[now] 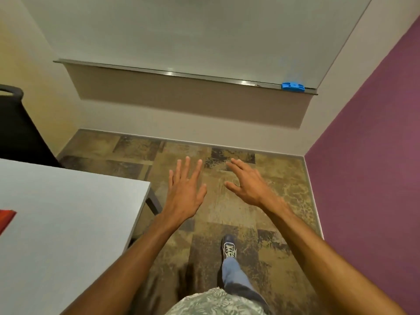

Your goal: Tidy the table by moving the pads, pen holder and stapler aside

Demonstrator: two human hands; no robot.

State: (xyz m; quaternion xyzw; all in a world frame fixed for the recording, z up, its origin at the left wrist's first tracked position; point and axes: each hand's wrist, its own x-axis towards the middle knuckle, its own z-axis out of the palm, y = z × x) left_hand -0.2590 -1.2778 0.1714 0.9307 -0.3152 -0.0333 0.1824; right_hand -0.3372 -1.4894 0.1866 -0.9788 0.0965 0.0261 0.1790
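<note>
My left hand (185,189) and my right hand (246,183) are both held out in front of me over the carpet, fingers spread, holding nothing. They are to the right of the white table (68,223), clear of its corner. A corner of a red pad (6,218) shows on the table at the far left edge of the view. No pen holder or stapler is in view.
A whiteboard (181,35) hangs on the far wall with a blue eraser (293,86) on its ledge. A black chair (16,123) stands behind the table at the left. A purple wall (375,155) closes the right side. My foot (229,246) is on the patterned carpet.
</note>
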